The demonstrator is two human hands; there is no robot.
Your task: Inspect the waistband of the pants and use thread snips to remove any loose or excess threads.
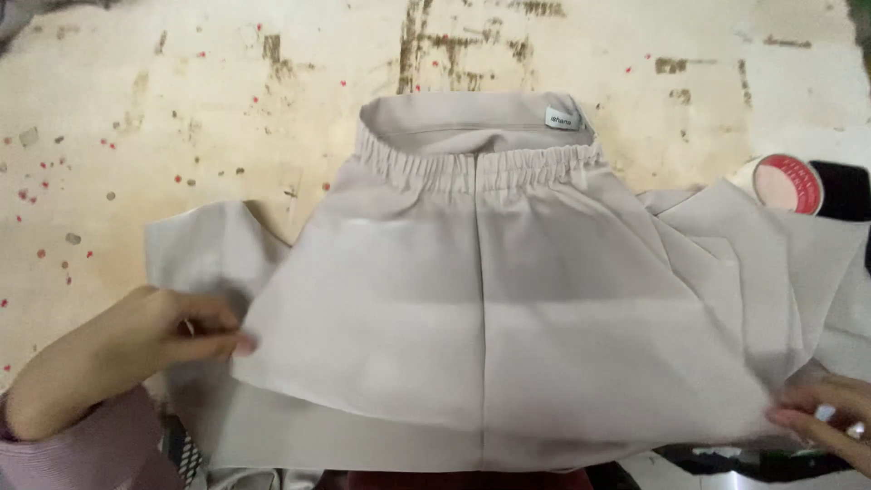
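- Beige garment (508,308) lies flat on a stained worktop (181,109), elastic waistband at the far end.
- Left hand (136,340) pinches the garment's left edge; right hand (830,408) pinches its right corner.
- A round red-rimmed tin (787,181) sits just beyond the garment's right side.

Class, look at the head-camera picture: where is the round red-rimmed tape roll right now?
The round red-rimmed tape roll lies at the right edge of the worn table, just beyond the beige garment, far from both hands.

Pale beige garment (490,299) with elastic waistband, flat on worn table; folded
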